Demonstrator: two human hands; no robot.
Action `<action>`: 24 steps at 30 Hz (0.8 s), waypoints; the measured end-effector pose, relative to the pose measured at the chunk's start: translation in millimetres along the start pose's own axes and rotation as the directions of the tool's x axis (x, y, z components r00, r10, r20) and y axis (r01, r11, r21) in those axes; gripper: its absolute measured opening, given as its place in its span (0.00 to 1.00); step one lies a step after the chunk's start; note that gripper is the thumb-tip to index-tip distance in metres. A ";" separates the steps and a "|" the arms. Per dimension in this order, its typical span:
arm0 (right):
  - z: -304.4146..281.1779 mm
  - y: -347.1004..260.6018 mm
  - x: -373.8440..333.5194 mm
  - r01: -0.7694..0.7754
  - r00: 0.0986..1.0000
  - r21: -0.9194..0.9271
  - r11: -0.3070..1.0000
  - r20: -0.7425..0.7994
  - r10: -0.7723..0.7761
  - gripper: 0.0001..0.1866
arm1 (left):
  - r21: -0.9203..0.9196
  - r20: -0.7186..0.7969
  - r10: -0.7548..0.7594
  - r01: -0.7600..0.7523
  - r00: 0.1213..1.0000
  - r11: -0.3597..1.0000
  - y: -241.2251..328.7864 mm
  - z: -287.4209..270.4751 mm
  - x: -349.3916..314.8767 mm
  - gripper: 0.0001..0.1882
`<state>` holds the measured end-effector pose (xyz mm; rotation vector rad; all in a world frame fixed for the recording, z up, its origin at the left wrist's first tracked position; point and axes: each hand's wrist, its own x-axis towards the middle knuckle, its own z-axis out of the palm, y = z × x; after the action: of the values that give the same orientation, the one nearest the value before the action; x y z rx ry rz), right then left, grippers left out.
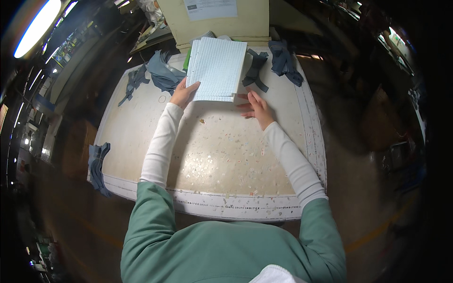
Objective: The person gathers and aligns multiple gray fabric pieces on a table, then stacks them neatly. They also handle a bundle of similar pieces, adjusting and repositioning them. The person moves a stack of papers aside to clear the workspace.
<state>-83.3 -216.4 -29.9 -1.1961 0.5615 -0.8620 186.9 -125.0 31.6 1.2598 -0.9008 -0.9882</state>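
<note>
Head view, looking down on a worn, speckled work table [212, 155]. A stack of pale gridded sheets [217, 68] lies in the upper centre of the frame, on the far part of the table. The left hand [183, 93] grips the lower left corner of the stack, thumb on top and fingers apparently beneath the edge. The right hand [256, 107] rests just beside the lower right corner, open, fingers spread and extended toward the stack's near edge; whether the fingertips touch the sheets cannot be told. The stack thus lies between and just beyond both hands.

No container is clearly visible; a beige upright board [222, 19] stands behind the stack at the top centre of the frame, carrying a white paper label.

The long axis of the stack runs from the near edge toward the top of the frame, tilted slightly to the right; its top sheets are fanned a little at the left edge.

Grey-blue fabric pieces lie around it: one pile [163, 73] to the upper left, touching the stack's left side, a dark strip [255, 68] just right of it, another bundle [285, 61] farther right, and a further piece [98, 167] hanging over the table's left edge.
</note>
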 end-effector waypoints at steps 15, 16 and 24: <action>-56.9 -6.1 22.0 0.019 0.974 0.315 0.949 -0.221 0.053 0.20 | 0.869 -0.494 0.168 0.483 0.853 0.107 -41.5 -112.2 -80.2 0.60; -55.2 -5.7 21.2 0.003 0.978 0.305 0.952 -0.200 0.061 0.20 | 0.884 -0.468 0.164 0.458 0.869 0.098 -44.9 -121.9 -71.6 0.58; -46.0 -12.3 9.5 0.049 0.987 0.298 0.953 -0.158 -0.002 0.25 | 0.843 -0.083 0.368 -0.132 0.926 0.521 -26.4 -9.4 -16.4 0.46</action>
<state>-116.8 -251.5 -31.1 -0.8639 0.5192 -1.0298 187.8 -107.5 4.2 1.9184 -1.3745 -0.0769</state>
